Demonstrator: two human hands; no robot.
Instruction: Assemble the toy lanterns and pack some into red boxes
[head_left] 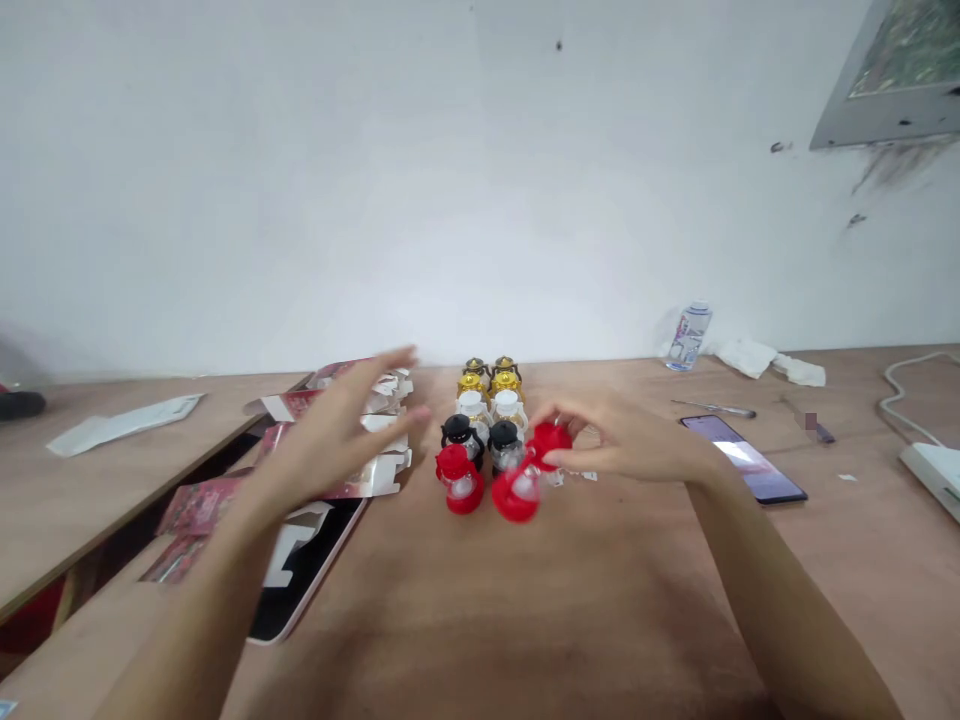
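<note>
on the brown wooden worktop (pixel 480 610), small plastic lanterns (pixel 472 403) run back in 2 columns: a red lantern (pixel 460 485) at left front, then 2 black, 2 white, 2 gold and 2 bronze ones. the right fingers (pixel 581 459) hold another red lantern (pixel 516 503) before the right column. left lie flattened red-and-white cardboard boxes (pixel 210 498), partly over a flat black panel (pixel 326 555); right, a rectangular black-rimmed phone (pixel 742 458), a clear plastic bottle (pixel 688 335) behind it.
</note>
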